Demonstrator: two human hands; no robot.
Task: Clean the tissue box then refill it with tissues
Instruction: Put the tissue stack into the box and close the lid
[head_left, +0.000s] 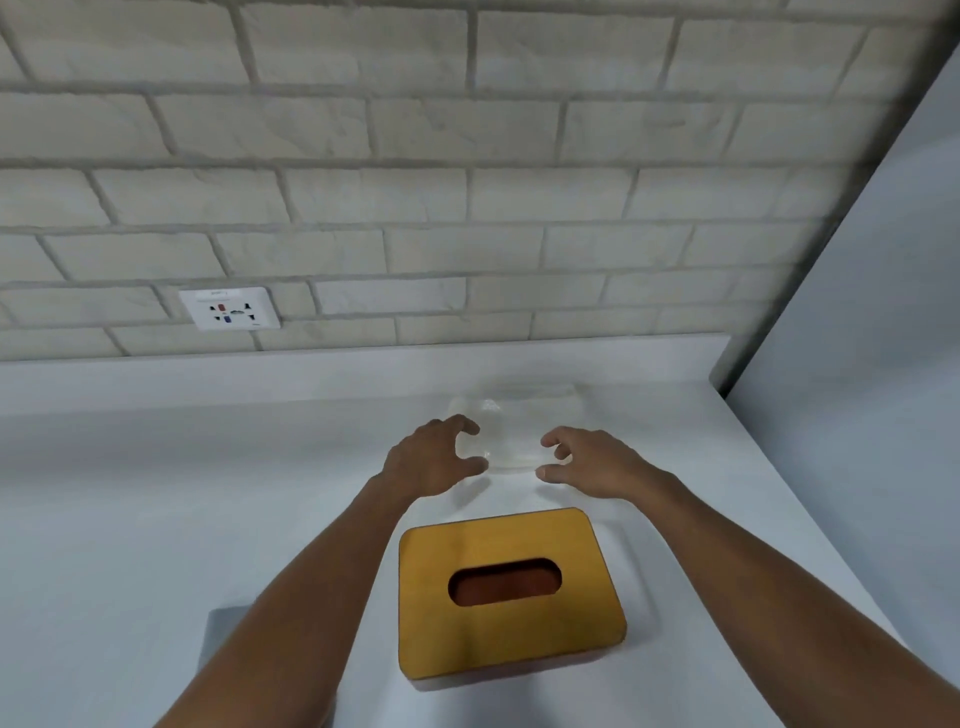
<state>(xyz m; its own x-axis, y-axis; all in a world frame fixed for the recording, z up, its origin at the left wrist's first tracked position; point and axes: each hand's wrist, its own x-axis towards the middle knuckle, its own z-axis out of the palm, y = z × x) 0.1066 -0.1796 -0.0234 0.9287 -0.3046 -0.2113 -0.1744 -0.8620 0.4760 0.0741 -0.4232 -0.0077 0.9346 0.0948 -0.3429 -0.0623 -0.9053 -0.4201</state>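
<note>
A wooden tissue box (511, 642) with an oval slot in its lid stood on the white countertop (182, 493), its lid on and the slot showing only dark interior. At the box's 12 o'clock, a little apart from it, lay a clear-wrapped pack of tissues (517, 415), pale and blurred against the counter. Both bare arms reached past the box to the pack's near end: the left hand (434, 460) at its 9 o'clock side, the right hand (589, 462) at its 3 o'clock side. Each hand had its fingers curled and set apart from the thumb in a claw shape at the pack's edge; whether they actually gripped the wrapper could not be told. At the box's 8 o'clock, a grey cloth (221, 639) showed partly from under the left forearm. A wall socket (229, 308) sat in the pale brick wall (415, 182) at 10 o'clock, and a white panel (883, 338) rose at 3 o'clock.
</note>
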